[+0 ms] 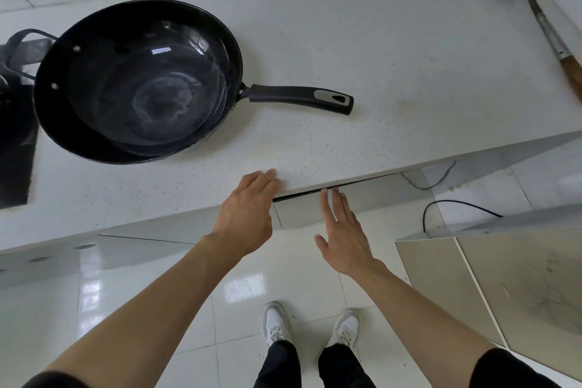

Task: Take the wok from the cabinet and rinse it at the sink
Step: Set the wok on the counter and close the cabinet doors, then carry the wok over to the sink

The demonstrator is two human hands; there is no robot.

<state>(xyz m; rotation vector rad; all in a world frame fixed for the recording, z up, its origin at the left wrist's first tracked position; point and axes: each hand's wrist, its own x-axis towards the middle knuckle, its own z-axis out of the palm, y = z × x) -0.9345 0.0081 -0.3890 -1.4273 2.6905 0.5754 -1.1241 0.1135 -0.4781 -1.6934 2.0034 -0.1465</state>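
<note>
Head view: wok (138,82) on counter, left hand (248,214) and right hand (341,230) spread empty, cabinet interior hidden.

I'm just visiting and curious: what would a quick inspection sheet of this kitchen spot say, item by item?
Surface: pale speckled counter, a few faint stains.
Job's things: black wok sits upright on the counter, handle pointing right, nobody holding it; cabinet door at lower right stands open.
Clutter: spatula lies at the far right of the counter.
Hands: left hand open, fingers resting on the counter edge; right hand open, fingertips at the edge of a panel under the counter.
Cables: black cable on the floor under the counter.
Surroundings: glossy tiled floor, white shoes.
</note>
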